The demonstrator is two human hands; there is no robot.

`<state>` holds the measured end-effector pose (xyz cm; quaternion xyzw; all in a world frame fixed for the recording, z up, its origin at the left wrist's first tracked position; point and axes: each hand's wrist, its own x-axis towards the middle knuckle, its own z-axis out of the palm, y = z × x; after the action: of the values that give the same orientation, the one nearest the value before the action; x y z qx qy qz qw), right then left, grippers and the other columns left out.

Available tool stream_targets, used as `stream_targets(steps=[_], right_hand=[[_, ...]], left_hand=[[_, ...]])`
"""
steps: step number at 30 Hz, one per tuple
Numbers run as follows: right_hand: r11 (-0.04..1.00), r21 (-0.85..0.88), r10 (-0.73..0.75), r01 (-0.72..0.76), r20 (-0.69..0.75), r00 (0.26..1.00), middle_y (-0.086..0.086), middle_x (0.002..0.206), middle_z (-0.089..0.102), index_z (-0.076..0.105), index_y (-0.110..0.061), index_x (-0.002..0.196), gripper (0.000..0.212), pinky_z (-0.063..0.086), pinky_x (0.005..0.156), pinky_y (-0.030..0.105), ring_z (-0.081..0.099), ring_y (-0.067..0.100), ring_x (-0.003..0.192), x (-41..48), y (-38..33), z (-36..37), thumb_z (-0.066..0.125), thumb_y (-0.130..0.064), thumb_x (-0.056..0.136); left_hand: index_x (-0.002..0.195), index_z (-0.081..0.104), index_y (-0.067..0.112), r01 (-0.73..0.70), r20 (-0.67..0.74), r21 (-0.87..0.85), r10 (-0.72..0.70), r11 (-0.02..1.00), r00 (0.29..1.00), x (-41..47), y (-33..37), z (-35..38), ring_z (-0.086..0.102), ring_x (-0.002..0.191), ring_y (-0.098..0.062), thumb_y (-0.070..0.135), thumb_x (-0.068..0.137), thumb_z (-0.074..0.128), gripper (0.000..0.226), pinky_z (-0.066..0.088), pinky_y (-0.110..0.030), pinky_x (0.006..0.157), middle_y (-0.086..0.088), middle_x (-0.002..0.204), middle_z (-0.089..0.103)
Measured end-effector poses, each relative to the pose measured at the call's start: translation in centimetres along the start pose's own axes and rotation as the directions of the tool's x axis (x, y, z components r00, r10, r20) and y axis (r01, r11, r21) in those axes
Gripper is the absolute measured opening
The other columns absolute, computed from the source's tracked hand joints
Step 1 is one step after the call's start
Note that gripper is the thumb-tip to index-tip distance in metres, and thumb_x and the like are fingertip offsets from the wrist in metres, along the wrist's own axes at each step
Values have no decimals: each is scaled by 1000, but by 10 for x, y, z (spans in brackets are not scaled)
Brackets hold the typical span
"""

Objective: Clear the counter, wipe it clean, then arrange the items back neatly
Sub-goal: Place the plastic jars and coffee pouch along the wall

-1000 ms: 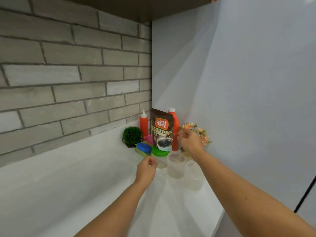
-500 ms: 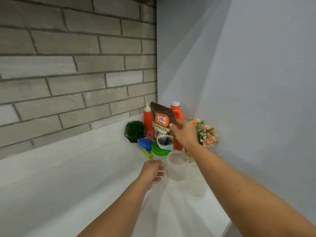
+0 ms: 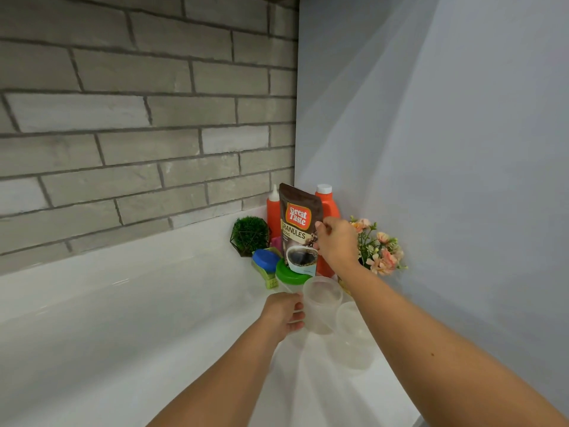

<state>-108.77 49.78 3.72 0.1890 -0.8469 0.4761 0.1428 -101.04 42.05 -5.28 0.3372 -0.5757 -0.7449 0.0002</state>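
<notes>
At the far corner of the white table (image 3: 154, 318), where the brick wall is meeting the plain grey one, the items are standing bunched together, and the coffee pouch (image 3: 297, 229) is serving as the landmark among them. It is standing upright with its long axis running vertically, its top leaning a little to the left, and its printed face is turning toward the person. Its base is sitting at, or just behind, the green lid (image 3: 284, 271); which of the two is unclear.

The right hand (image 3: 337, 245) is pinching the pouch's right edge with curled fingers. The left hand (image 3: 284, 312), in front of the pouch, is curling round the side of a clear tub (image 3: 321, 303). A second clear tub (image 3: 354, 334) is sitting just beside the first, nearer the person.

Behind the pouch an orange bottle (image 3: 326, 201) and a squeeze bottle (image 3: 272, 208) are standing against the walls. Pink flowers (image 3: 378, 251) are showing to the pouch's right, a green plant ball (image 3: 250, 235) to its left, and a blue lid (image 3: 264, 258) is lying just left of the green one.

Judging by both grips, the clearing step is probably going on, though arranging cannot be ruled out. The next move is calling for a straight upward lift of the pouch, avoiding the bottles behind it.
</notes>
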Motion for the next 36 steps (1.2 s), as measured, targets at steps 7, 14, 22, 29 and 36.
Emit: stream_targets(steps=[7, 14, 22, 29, 36], right_hand=[[996, 45, -70, 71, -10, 997, 14, 76, 65, 53, -12, 74, 23, 54, 66, 37, 65, 29, 72, -3, -13, -5, 49, -19, 95], [981, 62, -184, 185, -23, 983, 9, 70, 58, 62, -3, 80, 25, 37, 52, 25, 56, 22, 67, -8, -56, 3, 49, -17, 95], [950, 208, -245, 235, 24, 969, 18, 81, 68, 64, -2, 84, 25, 54, 69, 46, 66, 34, 75, -24, -123, 55, 48, -20, 94], [925, 297, -285, 237, 132, 949, 16, 86, 68, 64, -4, 91, 25, 55, 73, 46, 66, 31, 78, -65, -200, 129, 46, -21, 96], [915, 318, -308, 246, 161, 938, 18, 80, 68, 63, -2, 80, 28, 52, 66, 34, 65, 33, 75, -111, -269, 203, 47, -18, 96]], left_hand=[[82, 56, 6, 24, 43, -86, -20, 996, 999, -10, -1, -11, 52, 68, -20, 7, 93, 51, 11, 51, -31, 63, -9, 80, 51], [95, 54, 4, -81, -38, -50, 79, 995, 996, -29, 11, -54, 54, 67, -19, 8, 93, 52, 6, 53, -24, 54, -8, 80, 51], [90, 52, 4, -144, -270, -168, 95, 975, 958, -61, 18, -163, 54, 68, -19, 7, 92, 53, 5, 53, -26, 58, -7, 78, 51], [85, 53, 2, -239, -467, -274, 89, 932, 880, -98, 14, -288, 52, 68, -21, 3, 91, 53, 6, 51, -31, 60, -10, 79, 52], [75, 51, 6, -289, -598, -317, 46, 903, 800, -132, 10, -407, 51, 65, -18, 4, 92, 52, 18, 51, -23, 41, -8, 77, 51]])
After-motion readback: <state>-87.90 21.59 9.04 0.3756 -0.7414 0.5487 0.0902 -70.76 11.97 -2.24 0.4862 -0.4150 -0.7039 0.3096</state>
